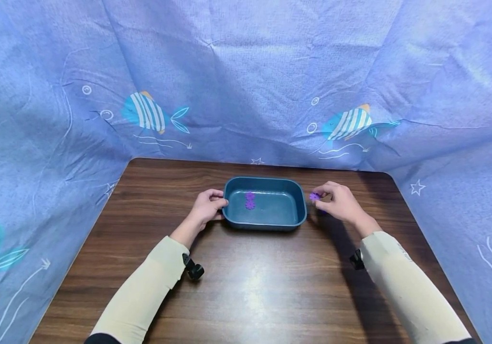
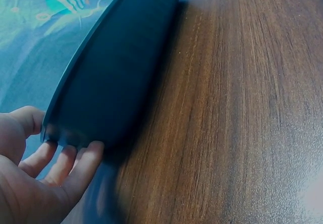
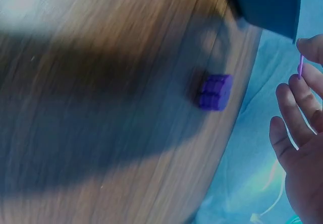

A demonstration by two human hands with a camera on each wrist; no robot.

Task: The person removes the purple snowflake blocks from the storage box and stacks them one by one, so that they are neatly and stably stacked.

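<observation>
A dark teal rectangular tray (image 1: 280, 225) with rounded corners stands on the table. My left hand (image 1: 205, 208) grips its left end, thumb at the rim and fingertips against the outer wall (image 2: 101, 82). Inside the tray, toward the left, lie two purple flower-shaped discs (image 1: 250, 205), edge to edge. Just beyond the tray's right end, my right hand (image 1: 341, 203) pinches another purple flower-shaped disc (image 1: 314, 196) between thumb and fingers; it appears edge-on in the right wrist view. Below that hand, a short stack of purple flower-shaped discs (image 3: 216, 93) sits on the table.
The brown wood-grain table (image 1: 211, 296) has rounded far corners. Behind it and along both sides hangs a blue cloth (image 1: 254, 71) printed with fish. A dark wrist camera (image 1: 193, 268) is strapped over the left sleeve.
</observation>
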